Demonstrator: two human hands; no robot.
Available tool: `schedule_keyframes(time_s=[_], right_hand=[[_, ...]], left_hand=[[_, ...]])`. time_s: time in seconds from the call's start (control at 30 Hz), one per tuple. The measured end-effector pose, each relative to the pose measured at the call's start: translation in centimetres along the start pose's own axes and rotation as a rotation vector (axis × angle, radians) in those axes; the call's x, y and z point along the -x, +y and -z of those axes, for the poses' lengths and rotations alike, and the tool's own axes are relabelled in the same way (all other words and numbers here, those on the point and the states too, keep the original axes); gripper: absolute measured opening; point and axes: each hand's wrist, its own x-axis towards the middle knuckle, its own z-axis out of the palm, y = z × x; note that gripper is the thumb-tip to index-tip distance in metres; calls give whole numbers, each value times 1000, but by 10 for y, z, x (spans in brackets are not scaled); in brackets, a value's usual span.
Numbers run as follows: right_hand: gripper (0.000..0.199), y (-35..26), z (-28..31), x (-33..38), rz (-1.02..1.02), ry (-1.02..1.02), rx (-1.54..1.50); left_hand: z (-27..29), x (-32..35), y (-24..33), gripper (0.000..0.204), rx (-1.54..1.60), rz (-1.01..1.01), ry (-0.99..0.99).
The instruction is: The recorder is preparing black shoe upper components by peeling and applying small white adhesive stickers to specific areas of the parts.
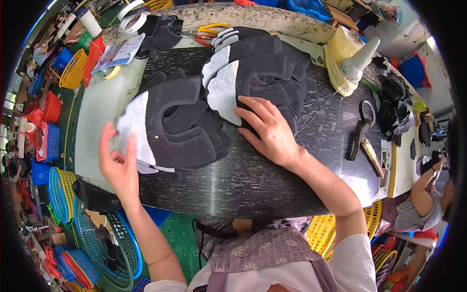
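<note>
Two loose stacks of black, curved shoe-upper pieces with pale grey scalloped patches lie on a dark, scratched table [233, 190]. At the left stack [180, 138], my left hand [119, 170] has its fingers apart beside the patch [134, 129]; the thumb overlaps that patch, and whether it presses there I cannot tell. My right hand [275, 136] reaches over the lower edge of the right stack [265, 70]. Its fingers are stretched out, with their tips at the border of the top piece's pale patch [224, 95].
A hammer [368, 151] lies at the right, below black scraps [395, 104]. A grey cone [360, 58] stands in yellowish wrapping at the back right. Tape rolls [132, 22] and orange-handled scissors [206, 34] are at the back. Baskets [104, 248] stand left; a co-worker [421, 199] is at right.
</note>
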Motion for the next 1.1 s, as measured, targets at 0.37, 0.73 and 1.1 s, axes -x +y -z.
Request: schedule_keyframes(time_s=[0.37, 0.73, 1.1], right_hand=[[23, -70, 71, 79, -77, -256, -177], [25, -63, 75, 91, -187, -111, -309], [20, -42, 107, 111, -216, 20, -188]], left_hand=[[-46, 95, 40, 48, 795, 302, -933], [-77, 118, 64, 55, 693, 313, -1124], [-112, 127, 83, 52, 741, 337, -1185]])
